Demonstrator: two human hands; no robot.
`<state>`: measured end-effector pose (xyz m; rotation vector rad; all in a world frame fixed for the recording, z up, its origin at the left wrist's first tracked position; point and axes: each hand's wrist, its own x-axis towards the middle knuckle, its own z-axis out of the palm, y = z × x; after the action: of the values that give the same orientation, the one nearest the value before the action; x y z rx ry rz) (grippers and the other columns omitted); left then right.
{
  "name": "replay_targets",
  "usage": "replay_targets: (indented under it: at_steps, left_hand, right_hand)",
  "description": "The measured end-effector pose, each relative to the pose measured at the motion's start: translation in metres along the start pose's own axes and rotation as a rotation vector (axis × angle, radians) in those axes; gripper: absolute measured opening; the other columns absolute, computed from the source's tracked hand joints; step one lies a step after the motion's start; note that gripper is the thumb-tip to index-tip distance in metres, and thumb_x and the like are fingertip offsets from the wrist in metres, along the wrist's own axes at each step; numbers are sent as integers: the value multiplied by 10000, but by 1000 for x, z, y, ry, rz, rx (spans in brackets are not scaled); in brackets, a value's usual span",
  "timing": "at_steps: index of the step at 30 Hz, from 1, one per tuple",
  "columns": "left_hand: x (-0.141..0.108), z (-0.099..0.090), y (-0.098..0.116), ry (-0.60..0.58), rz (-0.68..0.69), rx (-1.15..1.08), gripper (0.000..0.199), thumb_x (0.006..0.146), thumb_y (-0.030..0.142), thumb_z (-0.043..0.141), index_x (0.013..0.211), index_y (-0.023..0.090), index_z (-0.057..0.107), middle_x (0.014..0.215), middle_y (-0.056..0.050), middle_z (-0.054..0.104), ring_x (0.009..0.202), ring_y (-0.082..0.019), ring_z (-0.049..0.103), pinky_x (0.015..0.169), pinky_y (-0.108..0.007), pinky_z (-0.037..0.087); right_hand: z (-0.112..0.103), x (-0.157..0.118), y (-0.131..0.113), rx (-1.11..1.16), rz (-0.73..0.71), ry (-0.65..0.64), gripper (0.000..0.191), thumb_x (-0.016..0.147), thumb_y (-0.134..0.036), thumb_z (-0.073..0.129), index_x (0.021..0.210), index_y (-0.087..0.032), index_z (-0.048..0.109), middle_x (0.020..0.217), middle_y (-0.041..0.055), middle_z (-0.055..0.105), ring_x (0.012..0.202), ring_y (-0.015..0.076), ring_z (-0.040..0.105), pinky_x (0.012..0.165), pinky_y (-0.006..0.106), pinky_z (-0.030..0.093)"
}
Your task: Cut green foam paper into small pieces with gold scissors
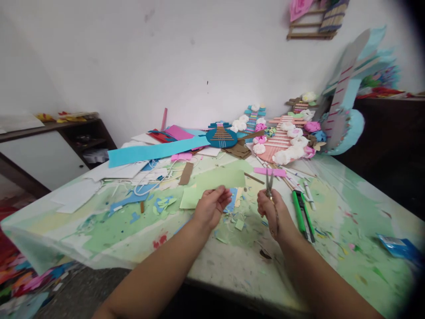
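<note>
My right hand (274,212) grips a pair of scissors (270,180), its metal blades pointing away from me and slightly apart. To the left, my left hand (212,204) hovers over the table with thumb and fingers pinched together; whatever sits between them is too small to make out. Behind and beside the left hand lie light green paper sheets (191,197) and a piece of blue paper (236,195). Small green and blue paper scraps (239,224) are scattered below the hands. A green utility knife (303,216) rests just right of my right hand.
A long turquoise strip (159,152) runs to a blue oval craft piece (222,136). Decorated pink lute-shaped crafts (277,144) lean at the back. Markers (308,195) lie at the right, white cord (142,188) at the left, a blue packet (400,248) near the right edge.
</note>
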<state>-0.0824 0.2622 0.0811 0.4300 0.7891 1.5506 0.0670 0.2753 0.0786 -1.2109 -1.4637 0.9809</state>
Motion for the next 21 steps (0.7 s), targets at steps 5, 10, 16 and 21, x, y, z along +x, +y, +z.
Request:
replay_targets:
  at_steps: [5,10,16,21]
  left_hand:
    - [1,-1,7,46,106,-120,84,602,174,613,617,121,550,597,-1,615,578,-68,578,552,-168,464]
    - [-3,2,-1,-5,113,-71,105,597,183,620,627,104,558,588,-14,613,570,-80,579,562,-188,465]
    - [-7,5,-15,-69,101,-40,130,585,193,629,623,94,553,594,-27,615,613,-118,591,639,-258,463]
    - [-8,9,-17,-27,88,-49,148,575,187,635,628,97,531,584,-24,609,590,-116,586,626,-262,459]
  right_hand:
    - [9,-9,-1,-367,-66,-205,323,658,-497,453,763,-191,438,601,-30,443,546,109,403,520,241,335]
    - [13,-17,1,-345,-135,-282,288,691,-444,441,829,-190,443,629,-26,451,557,108,404,523,232,334]
    - [14,-18,0,-208,-94,-285,323,697,-446,433,852,-164,452,569,-35,407,505,94,363,468,214,313]
    - [17,-16,5,-227,-129,-241,310,695,-435,446,842,-163,469,598,-19,455,538,104,398,503,220,332]
